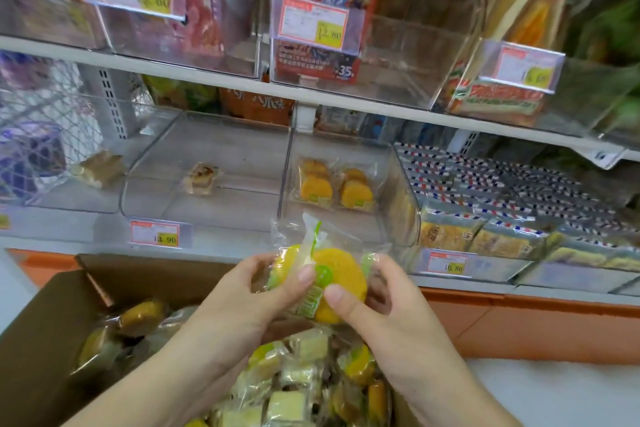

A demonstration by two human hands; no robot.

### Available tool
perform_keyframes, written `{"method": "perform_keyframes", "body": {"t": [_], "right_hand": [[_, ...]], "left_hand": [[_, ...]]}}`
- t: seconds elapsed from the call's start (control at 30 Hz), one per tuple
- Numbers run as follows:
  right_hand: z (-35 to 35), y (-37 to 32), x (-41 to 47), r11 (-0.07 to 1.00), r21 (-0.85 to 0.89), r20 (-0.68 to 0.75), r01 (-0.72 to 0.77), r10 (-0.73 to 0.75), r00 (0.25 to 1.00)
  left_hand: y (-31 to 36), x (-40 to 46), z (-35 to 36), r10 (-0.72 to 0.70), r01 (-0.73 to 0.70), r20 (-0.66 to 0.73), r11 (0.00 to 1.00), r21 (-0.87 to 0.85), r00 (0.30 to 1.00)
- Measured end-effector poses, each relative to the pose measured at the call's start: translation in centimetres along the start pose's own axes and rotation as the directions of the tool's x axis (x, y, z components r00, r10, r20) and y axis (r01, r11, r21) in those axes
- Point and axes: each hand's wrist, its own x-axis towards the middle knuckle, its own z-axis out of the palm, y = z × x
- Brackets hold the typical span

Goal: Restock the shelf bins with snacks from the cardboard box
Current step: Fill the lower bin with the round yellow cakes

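- Presently: yellow cake packets (323, 279), clear-wrapped, raised above the cardboard box (52, 329), just below the shelf's front edge.
- Left hand (242, 302) and right hand (377, 302): both pinch the packets, thumbs on top, seemingly squaring them for placing.
- Destination, judged: clear bin (398, 191), holding two matching packets (334, 187).
- Neighbouring bin (145, 184): one wrapped piece.
- Box: full of mixed wrapped snacks.
- Shelving: white, price tags (156, 234) along front edges.
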Motion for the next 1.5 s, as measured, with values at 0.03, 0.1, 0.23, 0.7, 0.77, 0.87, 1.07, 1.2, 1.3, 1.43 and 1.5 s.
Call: {"method": "perform_keyframes", "body": {"t": [0.03,0.1,0.23,0.7,0.77,0.87,1.07,1.2,1.3,1.43,1.5], "right_hand": [[0.1,-0.1,0.3,1.0,-0.002,-0.012,0.016,-0.016,1.0],[-0.4,-0.7,1.2,0.997,0.058,-0.025,0.046,-0.045,0.999],[-2.5,-2.5,5.5,0.993,-0.061,-0.142,0.103,-0.111,0.984],[-0.3,-0.9,26.1,0.335,-0.914,0.139,0.229,-0.272,0.952],[-0.2,0.3,26.9,0.228,-0.94,0.183,0.252,-0.287,0.94],[0.2,1.3,27.5,0.091,-0.957,0.232,0.276,-0.335,0.913],[0.0,1.2,27.5,0.111,-0.959,0.208,0.262,-0.357,0.911],[-0.2,0.8,26.8,0.142,-0.962,0.192,0.235,-0.265,0.945],[-0.4,0.5,26.1,0.179,-0.956,0.192,0.232,-0.219,0.957],[-0.7,-0.5,24.4,0.302,-0.935,0.125,0.188,-0.214,0.969],[-0.5,-1.3,22.7,0.539,-0.812,0.085,0.225,-0.273,0.958]], "left_hand": [[0.3,0.5,0.0,0.011,-0.011,-0.007,1.0,-0.008,1.0],[1.0,1.6,-0.5,0.037,-0.038,-0.033,0.999,-0.019,0.999],[2.6,3.6,-2.8,0.102,-0.084,-0.124,0.985,0.149,0.987],[4.6,5.6,-6.7,0.116,-0.042,-0.207,0.943,0.329,0.971],[4.5,5.9,-7.0,0.107,-0.028,-0.211,0.938,0.347,0.972],[4.4,6.1,-7.4,0.093,-0.006,-0.211,0.925,0.38,0.973],[4.4,5.9,-7.0,0.088,-0.002,-0.168,0.89,0.457,0.982],[4.1,5.9,-6.7,0.094,-0.002,-0.179,0.889,0.457,0.979],[4.0,5.9,-6.4,0.111,-0.012,-0.185,0.885,0.466,0.977],[4.2,5.6,-6.1,0.13,-0.005,-0.204,0.855,0.518,0.97],[4.4,5.5,-5.9,0.124,0.004,-0.216,0.859,0.511,0.969]]}}
